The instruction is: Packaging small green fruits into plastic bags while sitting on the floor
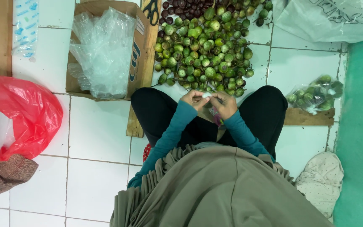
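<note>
— What are the hands doing?
— The left hand (194, 99) and right hand (224, 104) meet above the lap, fingers pinching a small clear plastic bag (207, 96).
— And nearby?
— A pile of green round eggplants (204, 54) lies just beyond, on the floor (97, 134).
</note>
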